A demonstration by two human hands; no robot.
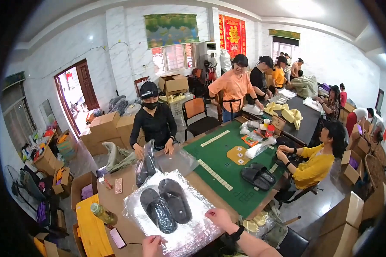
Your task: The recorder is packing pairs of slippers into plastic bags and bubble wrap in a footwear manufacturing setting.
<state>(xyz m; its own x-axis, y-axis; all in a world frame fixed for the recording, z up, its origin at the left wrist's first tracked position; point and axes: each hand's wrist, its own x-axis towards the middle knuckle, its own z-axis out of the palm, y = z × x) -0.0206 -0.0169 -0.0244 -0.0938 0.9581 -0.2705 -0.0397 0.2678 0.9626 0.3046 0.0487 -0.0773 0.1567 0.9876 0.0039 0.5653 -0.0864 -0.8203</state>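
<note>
A pair of dark grey slippers lies in front of me on a stack of shiny clear plastic bags [197, 237]. The left slipper [152, 205] has a glossy film over it; the right slipper [176, 199] looks bare. At the lower edge my left hand [152, 247] is closed, its fingertips together by the near edge of the stack. My right hand [221, 219], with a dark band at its wrist, is closed at the stack's right edge. What the fingers of either hand pinch, if anything, is too small to make out.
Left of the stack are a phone [117, 238], a green bottle [103, 214] and a pink case [118, 186]. Across the table a person in black [152, 124] handles a bagged slipper [147, 165]. Dark slippers [258, 175] rest on the green mat [221, 158]. Cardboard boxes [339, 218] stand at right.
</note>
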